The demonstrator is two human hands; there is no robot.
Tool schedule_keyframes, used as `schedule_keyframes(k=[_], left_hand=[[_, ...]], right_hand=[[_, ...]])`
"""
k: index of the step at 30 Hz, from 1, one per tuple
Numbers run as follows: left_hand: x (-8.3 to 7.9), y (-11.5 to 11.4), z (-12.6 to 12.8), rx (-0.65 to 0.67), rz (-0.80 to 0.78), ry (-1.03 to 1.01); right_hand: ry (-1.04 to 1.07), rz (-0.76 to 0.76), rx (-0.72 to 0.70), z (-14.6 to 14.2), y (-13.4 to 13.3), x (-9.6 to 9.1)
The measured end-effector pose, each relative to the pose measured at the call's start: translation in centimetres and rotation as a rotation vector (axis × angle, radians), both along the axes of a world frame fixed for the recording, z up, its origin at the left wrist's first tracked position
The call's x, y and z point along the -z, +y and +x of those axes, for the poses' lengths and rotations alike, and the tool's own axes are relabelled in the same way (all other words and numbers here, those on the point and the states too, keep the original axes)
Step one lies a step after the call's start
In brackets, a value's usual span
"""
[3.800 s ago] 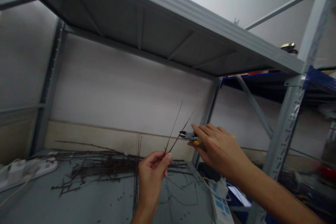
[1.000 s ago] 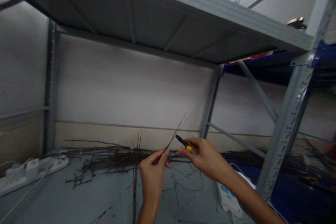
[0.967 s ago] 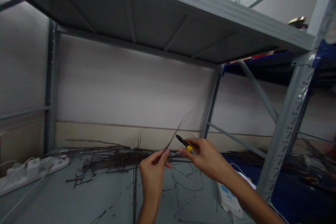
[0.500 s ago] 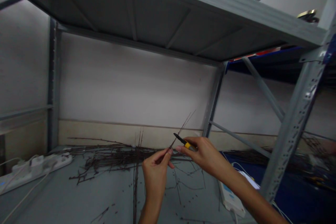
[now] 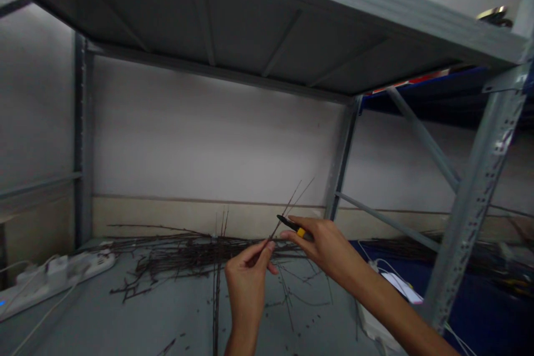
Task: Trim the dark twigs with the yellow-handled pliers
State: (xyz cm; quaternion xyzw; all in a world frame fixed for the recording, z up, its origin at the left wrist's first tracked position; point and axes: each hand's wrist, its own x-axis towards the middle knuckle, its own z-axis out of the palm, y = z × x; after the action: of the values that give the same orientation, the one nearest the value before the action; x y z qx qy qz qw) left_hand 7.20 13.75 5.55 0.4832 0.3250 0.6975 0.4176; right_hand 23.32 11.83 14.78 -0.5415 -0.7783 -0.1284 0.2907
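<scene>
My left hand pinches a thin dark twig between thumb and fingertips; it forks into two fine ends rising to the right. In my right hand is a small black-tipped tool with a yellow band, most of its handle hidden in the fist. Its black tip lies across the twig just above the left fingertips; I cannot tell whether it is a knife or a cutter. Behind both hands a loose pile of dark twigs stretches along the back of the grey surface.
A white power strip with plugs and cables lies at left. Another white strip sits partly behind my right forearm, near a lit phone-like screen. A metal shelf hangs overhead; a perforated post stands at right. Small twig bits litter the surface.
The view has shifted slightly. Both hands keep their grips in nearly the same place, and the twig's two fine ends stand a little farther apart.
</scene>
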Motion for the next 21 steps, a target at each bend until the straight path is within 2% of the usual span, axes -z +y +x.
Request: schedule_keyframes(k=[5, 11, 14, 18, 21], left_hand=[[0.1, 0.2, -0.1, 0.008, -0.030, -0.011], [0.0, 0.3, -0.3, 0.012, -0.015, -0.002], [0.2, 0.1, -0.1, 0.056, -0.014, -0.014], [1.0, 0.5, -0.1, 0.124, -0.069, -0.062], [1.8, 1.5, -0.6, 0.146, -0.080, -0.122]], right_hand=[[-0.058, 0.002, 0.078, -0.4, 0.2, 0.1], [-0.112, 0.042, 0.089, -0.3, 0.7, 0.5], [-0.122, 0.061, 0.107, -0.6, 1.0, 0.9], [-0.065, 0.043, 0.129, -0.7, 1.3, 0.8], [0.071, 0.068, 0.138, -0.2, 1.2, -0.1]])
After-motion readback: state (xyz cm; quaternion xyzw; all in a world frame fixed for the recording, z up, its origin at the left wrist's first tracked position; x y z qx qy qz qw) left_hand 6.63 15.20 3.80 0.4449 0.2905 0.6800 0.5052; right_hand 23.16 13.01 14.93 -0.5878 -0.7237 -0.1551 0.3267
